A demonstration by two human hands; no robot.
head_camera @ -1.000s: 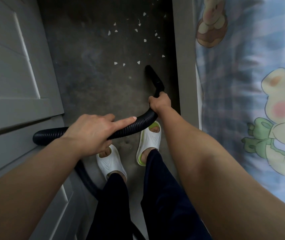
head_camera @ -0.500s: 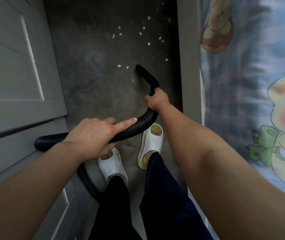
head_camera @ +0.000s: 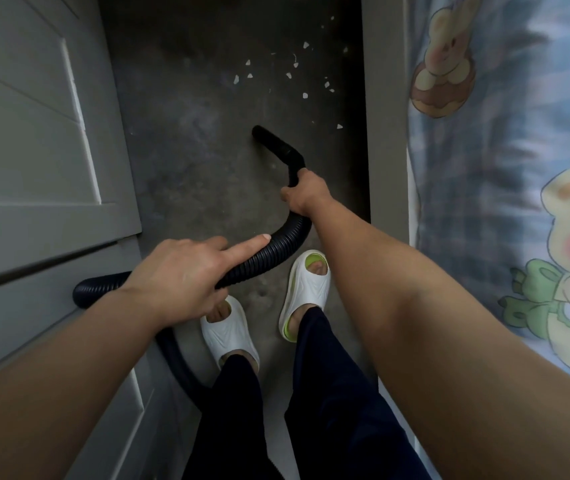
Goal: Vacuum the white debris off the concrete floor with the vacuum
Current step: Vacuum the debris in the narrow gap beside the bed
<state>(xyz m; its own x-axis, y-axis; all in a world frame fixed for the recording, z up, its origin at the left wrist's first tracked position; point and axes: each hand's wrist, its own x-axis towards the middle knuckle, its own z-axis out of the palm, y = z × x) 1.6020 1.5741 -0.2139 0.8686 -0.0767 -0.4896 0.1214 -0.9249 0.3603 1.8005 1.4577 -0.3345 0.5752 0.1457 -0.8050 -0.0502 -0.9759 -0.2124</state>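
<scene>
Vacuum hose [head_camera: 278, 247] passes through right fingers [head_camera: 289, 195], under left fingers [head_camera: 242, 245].

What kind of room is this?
Likely a home bedroom: a narrow strip of concrete floor runs between a cartoon-bear bedsheet and grey panelled wardrobe doors. The person wears house slippers.

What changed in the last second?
The nozzle swept left across the concrete floor; the three white bits nearest it are gone. Both hands kept their hold: right hand at the nozzle's base, left hand on the hose. Farther white debris remains.
</scene>
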